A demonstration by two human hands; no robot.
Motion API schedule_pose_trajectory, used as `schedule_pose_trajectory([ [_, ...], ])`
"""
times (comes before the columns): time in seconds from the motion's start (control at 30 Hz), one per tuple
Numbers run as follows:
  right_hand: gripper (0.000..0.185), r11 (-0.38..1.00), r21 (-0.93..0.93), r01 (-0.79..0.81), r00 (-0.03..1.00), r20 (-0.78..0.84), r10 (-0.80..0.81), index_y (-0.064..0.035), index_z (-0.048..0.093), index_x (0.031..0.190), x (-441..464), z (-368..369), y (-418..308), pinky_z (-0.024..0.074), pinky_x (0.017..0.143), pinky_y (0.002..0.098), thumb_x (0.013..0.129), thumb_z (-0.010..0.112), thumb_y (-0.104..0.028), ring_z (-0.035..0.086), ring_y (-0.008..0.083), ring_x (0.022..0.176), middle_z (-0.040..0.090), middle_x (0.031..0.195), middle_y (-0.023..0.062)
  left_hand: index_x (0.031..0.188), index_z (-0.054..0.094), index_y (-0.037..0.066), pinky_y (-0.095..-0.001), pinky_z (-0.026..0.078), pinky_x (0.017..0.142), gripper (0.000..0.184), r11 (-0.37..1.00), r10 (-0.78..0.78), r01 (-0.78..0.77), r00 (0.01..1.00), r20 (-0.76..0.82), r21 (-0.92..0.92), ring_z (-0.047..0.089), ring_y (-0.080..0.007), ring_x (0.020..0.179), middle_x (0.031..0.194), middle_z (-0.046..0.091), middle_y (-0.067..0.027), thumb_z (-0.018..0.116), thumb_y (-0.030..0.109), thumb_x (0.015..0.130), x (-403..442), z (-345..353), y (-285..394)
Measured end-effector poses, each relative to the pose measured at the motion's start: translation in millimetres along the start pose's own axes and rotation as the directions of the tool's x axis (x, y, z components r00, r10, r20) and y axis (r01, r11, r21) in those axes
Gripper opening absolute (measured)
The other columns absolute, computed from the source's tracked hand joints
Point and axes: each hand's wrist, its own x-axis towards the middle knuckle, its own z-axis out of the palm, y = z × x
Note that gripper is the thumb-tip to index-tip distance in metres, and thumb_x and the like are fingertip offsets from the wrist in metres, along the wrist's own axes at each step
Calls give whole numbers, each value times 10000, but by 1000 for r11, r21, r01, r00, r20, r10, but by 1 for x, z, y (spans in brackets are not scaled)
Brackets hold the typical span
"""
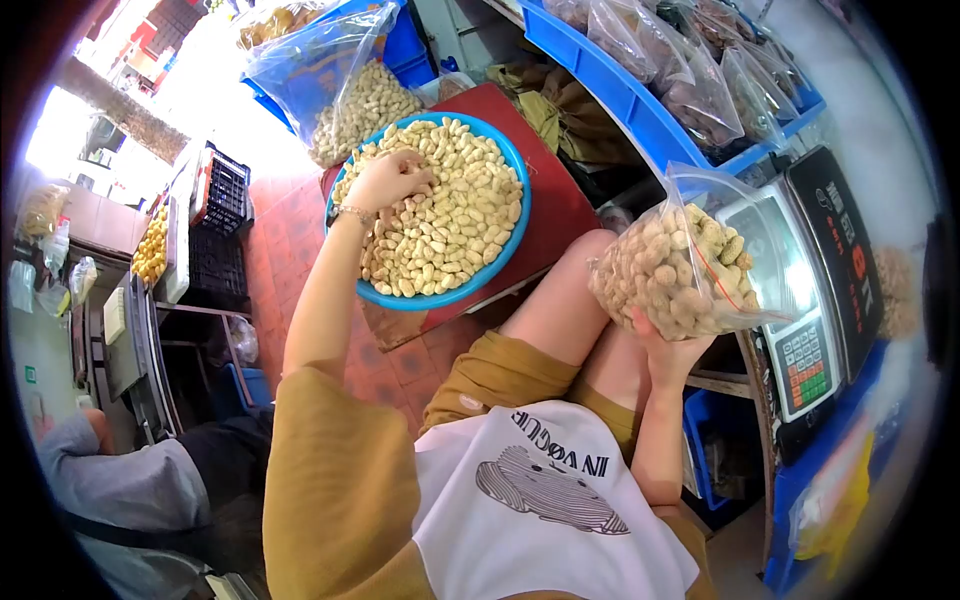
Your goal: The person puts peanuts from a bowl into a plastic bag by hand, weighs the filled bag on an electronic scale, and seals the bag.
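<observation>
A round blue basin (pixel 521 222) full of peanuts in their shells (pixel 455 215) rests on a red board (pixel 560 190). My left hand (pixel 393 183) is in the basin's upper left part, its fingers curled down on the peanuts; what lies under the fingertips is hidden. On the right, my right hand (pixel 668 345) holds a clear plastic bag of peanuts (pixel 665 265) from below, above my knee. The bag's mouth faces right, towards a digital scale (pixel 800 365).
Behind the basin stands a large open bag of peanuts (pixel 365 110). A blue tray (pixel 600 70) of bagged goods is at the upper right. Black crates (pixel 222 190) stand at the left. Another person's grey sleeve (pixel 135 480) shows at the lower left.
</observation>
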Motion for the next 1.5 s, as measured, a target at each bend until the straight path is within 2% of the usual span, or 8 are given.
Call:
schedule_pose_trajectory([
  [0.23, 1031, 978, 198, -71, 990, -104, 93, 6, 295, 1402, 0, -17, 6, 412, 1043, 393, 590, 913, -138, 466, 230, 1228, 424, 1366, 146, 1290, 530, 64, -442, 443, 977, 587, 846, 248, -136, 956, -154, 515, 533, -388, 1182, 1298, 511, -218, 571, 489, 887, -27, -6, 48],
  [0.43, 991, 970, 243, 29, 982, -187, 17, -10, 298, 1374, 38, -62, -27, 444, 1012, 391, 587, 894, -96, 508, 241, 1190, 466, 1317, 143, 1366, 461, 36, -369, 349, 1070, 481, 625, 778, -763, 626, 52, -166, 465, -318, 1259, 1313, 501, -189, 592, 197, 932, -74, 23, 186],
  [0.5, 1001, 982, 188, 24, 979, -205, 16, -3, 305, 1366, 64, -88, -49, 453, 996, 384, 574, 905, -122, 529, 237, 1164, 490, 1288, 138, 1413, 395, 0, -355, 306, 1099, 547, 480, 835, -620, 540, 106, -621, 419, -256, 1316, 1385, 468, -167, 608, 140, 928, -88, 45, 238],
  [0.63, 1033, 987, 148, 68, 942, -334, -15, 8, 321, 1356, 137, -140, -89, 455, 980, 365, 543, 933, -170, 544, 225, 1131, 512, 1248, 128, 1445, 258, -78, -335, 264, 1116, 668, 165, 953, -553, 302, -12, -817, 370, -234, 1326, 1412, 420, -192, 575, 264, 967, -86, 88, 353],
  [0.77, 909, 978, -69, 195, 904, -373, -207, 4, 380, 1286, 198, -207, -77, 490, 939, 357, 572, 919, -159, 584, 228, 1090, 568, 1201, 136, 1444, 273, -39, -322, 308, 1078, 720, 160, 954, -449, 297, 22, -879, 405, -227, 1281, 1378, 436, -173, 563, 398, 950, -68, 105, 445],
  [0.93, 919, 989, -149, 23, 958, -281, -65, -9, 359, 1283, 230, -257, -43, 487, 949, 362, 581, 922, -198, 581, 245, 1112, 576, 1206, 147, 1412, 322, -7, -331, 328, 1056, 643, 41, 938, -302, 340, -68, -952, 423, -227, 1264, 1354, 459, -158, 578, 293, 904, -45, 168, 506],
  [1.27, 1059, 990, 2, -142, 970, -198, 139, 0, 228, 1419, 211, -262, 13, 401, 1040, 337, 609, 899, -124, 463, 239, 1246, 439, 1350, 147, 1327, 421, 110, -274, 340, 960, 465, 192, 893, -262, 447, 57, -946, 477, -130, 1115, 1218, 526, -33, 501, 309, 914, -16, 225, 504],
  [1.5, 1133, 994, -92, -57, 983, -181, 39, 12, 229, 1423, 208, -261, 8, 338, 1094, 348, 556, 933, -186, 428, 242, 1279, 431, 1369, 136, 1456, 316, 28, -350, 247, 1119, 644, 163, 925, -178, 371, 88, -970, 397, -209, 1311, 1462, 407, -95, 406, 447, 976, -11, 198, 509],
])
